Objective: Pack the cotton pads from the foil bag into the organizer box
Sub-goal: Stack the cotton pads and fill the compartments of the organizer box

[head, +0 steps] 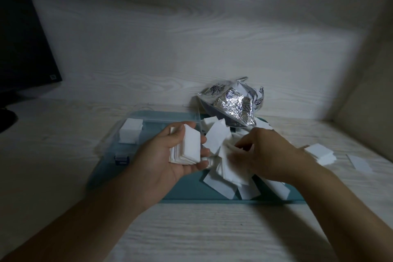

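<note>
My left hand [170, 155] grips a stack of white square cotton pads [188, 147] above the teal surface. My right hand [263, 153] reaches into a loose pile of cotton pads [221, 168] and pinches at some of them; it is blurred. The crumpled silver foil bag [231, 102] lies behind the pile. The clear organizer box [148, 117] sits at the left with a neat block of pads [130, 132] inside it.
A teal lid or tray [191, 191] lies under the pile. More pads [319, 153] and a single pad [359, 164] lie on the pale wooden table at the right. A dark monitor [21, 38] stands at the far left. Walls close in behind and right.
</note>
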